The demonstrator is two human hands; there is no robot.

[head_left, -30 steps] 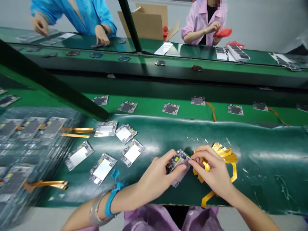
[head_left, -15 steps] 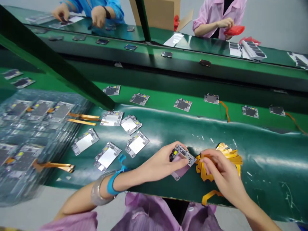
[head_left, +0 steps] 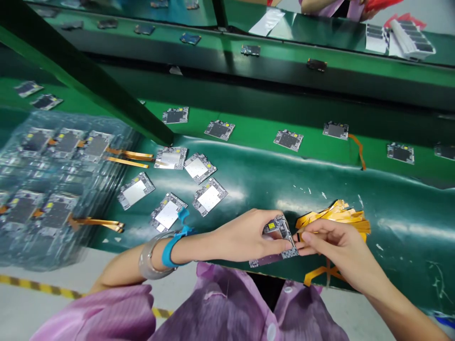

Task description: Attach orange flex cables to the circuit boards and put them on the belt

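Observation:
A circuit board [head_left: 280, 228] with a shiny metal plate sits in my left hand [head_left: 245, 239], thumb across its front and fingers behind. My right hand [head_left: 332, 246] pinches the dark connector end of an orange flex cable [head_left: 314, 274] right beside the board's right edge; whether the two touch I cannot tell. The cable's lower part shows below that hand, near the bench edge. Behind my right fingers lies a pile of orange flex cables [head_left: 336, 218]. Several boards with silver plates [head_left: 209, 196] lie loose on the bench left of my hands.
Stacked clear plastic trays [head_left: 85, 184] hold boards with orange cables at the left. Beyond the bench edge, a green conveyor [head_left: 249, 137] carries spaced boards. A slanting green post [head_left: 88, 80] crosses the left side. Across the line, a person in pink [head_left: 332, 7] holds red plastic.
The view has tipped downward, so the far side sits higher in the picture. My right fingertips and the connector end are nearer the board's edge. My left hand has turned the board slightly.

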